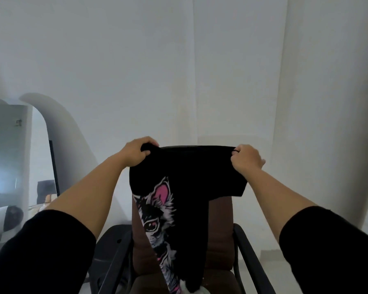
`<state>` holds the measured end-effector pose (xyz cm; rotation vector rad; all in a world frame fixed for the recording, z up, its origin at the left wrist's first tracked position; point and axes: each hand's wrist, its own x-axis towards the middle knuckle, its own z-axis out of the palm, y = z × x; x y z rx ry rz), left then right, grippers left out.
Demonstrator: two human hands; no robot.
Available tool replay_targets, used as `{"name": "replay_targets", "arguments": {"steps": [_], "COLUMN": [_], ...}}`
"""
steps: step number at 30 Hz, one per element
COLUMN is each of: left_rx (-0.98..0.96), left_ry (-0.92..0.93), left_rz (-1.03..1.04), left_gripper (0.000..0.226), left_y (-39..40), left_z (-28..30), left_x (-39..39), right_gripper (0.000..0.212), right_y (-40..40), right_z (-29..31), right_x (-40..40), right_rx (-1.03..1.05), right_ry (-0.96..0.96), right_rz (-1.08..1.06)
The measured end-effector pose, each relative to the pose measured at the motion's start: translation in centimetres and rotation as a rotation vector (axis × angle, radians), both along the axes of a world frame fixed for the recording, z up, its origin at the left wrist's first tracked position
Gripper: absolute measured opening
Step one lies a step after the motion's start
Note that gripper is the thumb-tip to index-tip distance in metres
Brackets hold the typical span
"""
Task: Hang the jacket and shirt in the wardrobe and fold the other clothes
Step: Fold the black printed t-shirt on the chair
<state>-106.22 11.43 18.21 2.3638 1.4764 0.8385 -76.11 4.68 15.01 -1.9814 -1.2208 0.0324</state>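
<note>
A black T-shirt [189, 179] with a pink and white cat print hangs in front of me, folded lengthwise, over a brown chair. My left hand [139, 152] grips its upper left edge. My right hand [245, 159] pinches its upper right edge. Both hands hold the cloth stretched between them at the height of the chair's top. The shirt's lower end reaches down to the seat, where a bit of pale cloth [197, 290] shows beneath it.
The brown padded chair [220, 228] with black armrests [251, 257] stands straight ahead against a white wall. An arched mirror [15, 158] leans at the left. Low on the left sits a white round device [6, 218].
</note>
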Motion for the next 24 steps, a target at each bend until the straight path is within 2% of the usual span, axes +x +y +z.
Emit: {"name": "replay_targets", "arguments": {"steps": [4,8,11,16,20,22,24], "left_rx": [-0.062,-0.061,-0.039,0.024,0.037,0.059,0.065], "left_ry": [0.004,-0.022,0.028,0.091,0.079,0.116,0.083], "left_rz": [0.013,0.092,0.134,0.153,0.084,0.033,-0.006], "left_gripper": [0.01,0.025,0.032,0.035,0.003,0.014,0.015], "left_y": [0.2,0.5,0.6,0.6,0.1,-0.1,-0.4], "left_z": [-2.5,-3.2,-3.1,-2.5,-1.5,-1.1,-0.8], "left_x": [-1.1,-1.2,-0.5,1.3,2.4,3.1,4.0], "right_gripper": [0.014,0.014,0.017,0.017,0.01,0.007,0.009], "right_y": [0.5,0.7,0.9,1.1,0.9,1.0,1.0], "right_z": [1.5,1.6,1.5,1.1,1.1,1.1,1.3], "right_x": [-0.6,-1.1,-1.3,-1.3,-1.1,-1.2,-1.7], "right_rx": [0.022,0.04,0.045,0.021,-0.001,-0.019,-0.023], "right_ry": [-0.04,-0.066,-0.053,0.036,0.093,0.172,0.36], "right_rz": [-0.044,-0.051,-0.037,0.024,0.063,0.094,0.176]}}
